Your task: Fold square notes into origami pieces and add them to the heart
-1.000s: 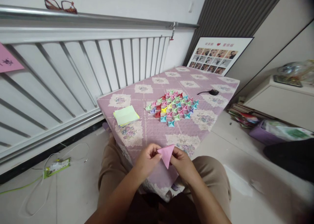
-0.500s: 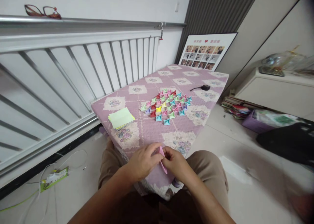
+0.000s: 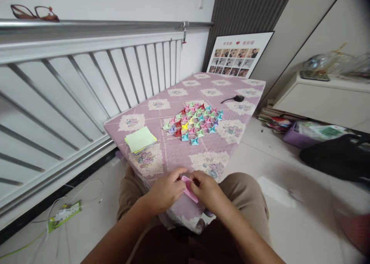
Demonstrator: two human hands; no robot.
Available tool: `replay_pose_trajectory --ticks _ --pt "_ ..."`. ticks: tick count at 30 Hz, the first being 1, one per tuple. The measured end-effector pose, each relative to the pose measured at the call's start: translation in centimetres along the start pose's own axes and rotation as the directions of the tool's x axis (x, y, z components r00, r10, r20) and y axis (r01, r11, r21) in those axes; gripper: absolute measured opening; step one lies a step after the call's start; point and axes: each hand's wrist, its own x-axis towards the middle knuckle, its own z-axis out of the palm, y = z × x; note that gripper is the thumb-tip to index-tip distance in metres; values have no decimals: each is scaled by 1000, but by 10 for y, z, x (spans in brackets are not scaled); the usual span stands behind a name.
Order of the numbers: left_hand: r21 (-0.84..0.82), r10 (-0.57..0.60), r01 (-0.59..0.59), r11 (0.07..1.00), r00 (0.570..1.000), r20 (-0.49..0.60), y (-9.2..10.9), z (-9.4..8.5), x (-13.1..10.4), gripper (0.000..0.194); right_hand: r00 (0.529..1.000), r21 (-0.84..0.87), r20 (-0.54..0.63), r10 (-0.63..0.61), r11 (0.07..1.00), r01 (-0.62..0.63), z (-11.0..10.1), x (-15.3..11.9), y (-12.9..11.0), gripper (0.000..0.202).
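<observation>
Between my two hands, over the near corner of the table, is a folded piece of pink paper (image 3: 190, 190). My left hand (image 3: 169, 189) pinches its left side with thumb and fingers. On the other side my right hand (image 3: 205, 189) grips the paper, its fingers curled and partly hiding it. Farther up the table lie several small folded paper pieces (image 3: 185, 126) in red, pink, green, blue and yellow, set out in rows. A stack of pale green and yellow paper sheets (image 3: 140, 140) rests to the left of them.
A purple flowered cloth (image 3: 173, 156) covers the table. On it, at the far right, lies a black object with a short cord (image 3: 238, 98). A white radiator (image 3: 86, 90) runs along the left, with glasses (image 3: 34, 12) on the pipe above. A power strip (image 3: 65, 216) sits on the floor.
The pink paper has turned, so more of its flat face shows. Both hands stay on it. The whole view has shifted slightly.
</observation>
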Motion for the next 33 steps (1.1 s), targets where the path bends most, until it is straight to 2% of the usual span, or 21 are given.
replay_pose_trajectory --ticks 3,7,11,14,18,20,23,28,30,33 --pt "-93 32 -36 995 998 -47 -5 3 -1 17 995 18 -44 -86 996 87 2 0 -1 5" --pt "-179 80 -101 979 990 -119 -11 3 -2 11 983 42 -66 -170 984 173 4 1 -2 13" --pt "-228 70 -93 969 992 -105 -14 1 -3 8 966 -4 57 -253 967 254 -1 1 -5 11" --pt "-238 83 -101 966 993 -83 -15 0 -3 7 965 -73 139 -220 970 232 -7 1 -6 8" --pt "-265 101 -118 957 992 -77 -14 -2 -3 6 962 -145 184 -199 963 227 -12 0 -5 5" --pt "-292 100 -115 950 993 -66 -14 -4 -2 7 943 -160 226 -243 946 282 -16 0 -5 7" --pt "-352 111 -118 929 993 -41 -13 -7 -1 8 888 -152 341 -307 915 375 -25 0 -9 15" --pt "-452 131 -113 885 991 7 -15 -10 0 10 806 -109 498 -321 898 426 -37 0 -18 20" --pt "-499 113 -82 862 993 32 -15 -12 0 8 781 -80 525 -338 894 441 -38 -1 -19 20" --pt "-560 76 -31 828 995 58 -16 -14 1 6 771 -23 505 -389 887 462 -38 0 -16 16"
